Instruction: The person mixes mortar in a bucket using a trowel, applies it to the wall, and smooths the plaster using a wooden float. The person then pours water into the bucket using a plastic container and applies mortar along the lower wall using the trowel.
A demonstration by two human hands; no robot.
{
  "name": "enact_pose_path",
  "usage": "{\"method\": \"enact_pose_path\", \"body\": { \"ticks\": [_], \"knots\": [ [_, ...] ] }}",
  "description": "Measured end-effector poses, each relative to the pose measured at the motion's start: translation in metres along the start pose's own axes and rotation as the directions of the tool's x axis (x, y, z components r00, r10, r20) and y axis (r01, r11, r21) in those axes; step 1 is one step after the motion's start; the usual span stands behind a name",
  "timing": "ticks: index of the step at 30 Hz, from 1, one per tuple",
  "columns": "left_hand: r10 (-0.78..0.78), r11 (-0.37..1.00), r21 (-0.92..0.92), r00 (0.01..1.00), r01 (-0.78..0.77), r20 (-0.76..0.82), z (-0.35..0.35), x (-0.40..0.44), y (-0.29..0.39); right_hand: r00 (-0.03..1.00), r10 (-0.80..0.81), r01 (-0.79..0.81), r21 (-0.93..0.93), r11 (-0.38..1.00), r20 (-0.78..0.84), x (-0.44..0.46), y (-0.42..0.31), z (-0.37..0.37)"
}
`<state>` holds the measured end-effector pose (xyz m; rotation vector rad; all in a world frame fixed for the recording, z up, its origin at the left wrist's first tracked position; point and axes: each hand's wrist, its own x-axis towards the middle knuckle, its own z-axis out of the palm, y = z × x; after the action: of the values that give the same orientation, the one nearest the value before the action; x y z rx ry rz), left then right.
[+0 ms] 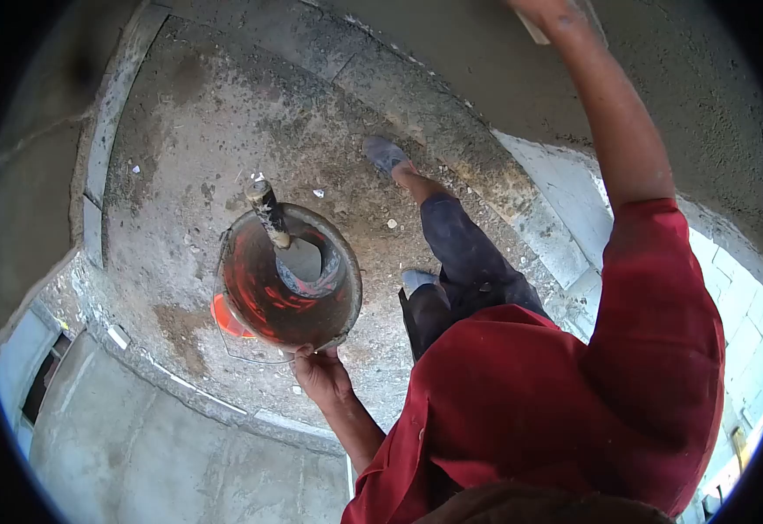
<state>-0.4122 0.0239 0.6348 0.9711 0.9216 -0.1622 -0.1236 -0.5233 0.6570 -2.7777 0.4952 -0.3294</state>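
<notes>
The left hand (322,375) is gripping the near rim of a mortar-smeared bucket (301,316), fingers closing over the lip, while the bucket's mouth is facing up towards the head. The bucket is sitting left of the red shirt (504,384), above the littered ground (181,148). Its thin wire handle (250,359) is hanging loosely down the near left side. Inside, grey material is lying low and coating the walls, and a tool with a dark, worn handle (268,214) is leaning against the far rim, its grip poking out.

The right hand (546,9) is reaching to the far right, up against the grey, damp-looking wall (696,96). It seems to be gripping a flat, pale-edged tool (534,31), though the frame is cutting off the fingers, so the exact hold is hard to judge.

With one arm stretching far and the other bearing the load, good work would be calling for a firm hold on the rim, a mouth staying upright enough to spare the contents, the leaning tool clear of the forearm, and even, flat pressure from the right hand rather than a digging edge.
</notes>
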Motion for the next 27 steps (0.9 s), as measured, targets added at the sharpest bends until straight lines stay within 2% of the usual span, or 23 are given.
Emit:
{"method": "enact_pose_path", "body": {
  "ticks": [2,3,4,5,6,7,9,10,11,12,13,15,18,20,22,23,25,27],
  "knots": [
    [-0.021,1.0,0.015,1.0,0.021,0.006,0.01,0.007,0.005,0.986,-0.107,0.119,-0.087,0.989,0.132,-0.022,0.076,0.116],
    [-0.024,0.999,0.023,1.0,0.024,0.014,0.019,0.009,0.008,0.967,-0.083,0.115,-0.122,0.986,0.24,-0.047,0.1,0.158],
    [-0.029,0.999,0.032,0.999,0.028,0.023,0.027,0.012,0.011,0.92,0.068,0.007,-0.19,0.982,0.385,-0.075,0.11,0.178],
    [-0.018,0.999,0.043,1.0,0.017,0.018,0.026,0.013,-0.009,0.831,0.216,-0.071,-0.288,0.955,0.512,-0.103,0.12,0.197],
    [-0.034,0.998,0.05,0.999,0.033,0.008,0.03,0.015,0.002,0.753,0.316,-0.113,-0.36,0.926,0.577,-0.119,0.125,0.21],
    [-0.045,0.997,0.061,0.999,0.045,0.003,0.032,0.018,0.005,0.662,0.414,-0.151,-0.43,0.89,0.624,-0.139,0.139,0.226],
    [-0.052,0.997,0.052,0.999,0.052,-0.011,0.037,0.022,0.011,0.537,0.539,-0.131,-0.568,0.813,0.648,-0.19,0.186,0.248],
    [-0.052,0.997,0.059,0.999,0.053,-0.009,0.04,0.023,0.013,0.524,0.564,-0.108,-0.606,0.788,0.639,-0.217,0.197,0.237],
    [-0.052,0.997,0.064,0.999,0.052,-0.008,0.041,0.023,0.016,0.461,0.611,-0.099,-0.647,0.756,0.644,-0.246,0.222,0.227],
    [-0.044,0.996,0.073,0.999,0.045,-0.017,0.033,0.025,-0.012,0.463,0.6,-0.145,-0.611,0.778,0.653,-0.286,0.257,0.225],
    [-0.061,0.995,0.075,0.998,0.063,-0.03,0.033,0.027,-0.002,0.387,0.653,-0.107,-0.672,0.733,0.651,-0.299,0.257,0.197],
    [-0.069,0.995,0.073,0.997,0.072,-0.038,0.038,0.034,0.002,0.38,0.73,-0.137,-0.747,0.651,0.568,-0.333,0.277,0.173],
    [-0.098,0.992,0.075,0.994,0.102,-0.052,0.054,0.039,0.006,0.34,0.763,-0.104,-0.785,0.611,0.549,-0.316,0.253,0.173],
    [-0.111,0.991,0.074,0.992,0.115,-0.052,0.055,0.043,-0.017,0.405,0.715,-0.174,-0.72,0.672,0.57,-0.302,0.261,0.233],
    [-0.115,0.991,0.065,0.993,0.116,-0.017,0.06,0.047,-0.017,0.46,0.635,-0.101,-0.674,0.732,0.621,-0.239,0.211,0.274],
    [-0.119,0.991,0.065,0.993,0.119,-0.003,0.063,0.048,-0.017,0.499,0.586,-0.118,-0.619,0.776,0.638,-0.196,0.181,0.293],
    [-0.103,0.992,0.067,0.995,0.103,-0.011,0.066,0.049,-0.017,0.668,0.474,-0.115,-0.549,0.828,0.574,-0.127,0.141,0.351],
    [-0.095,0.992,0.084,0.995,0.097,-0.024,0.07,0.05,-0.015,0.644,0.421,-0.165,-0.421,0.892,0.639,-0.039,0.088,0.374]
  ]
}}
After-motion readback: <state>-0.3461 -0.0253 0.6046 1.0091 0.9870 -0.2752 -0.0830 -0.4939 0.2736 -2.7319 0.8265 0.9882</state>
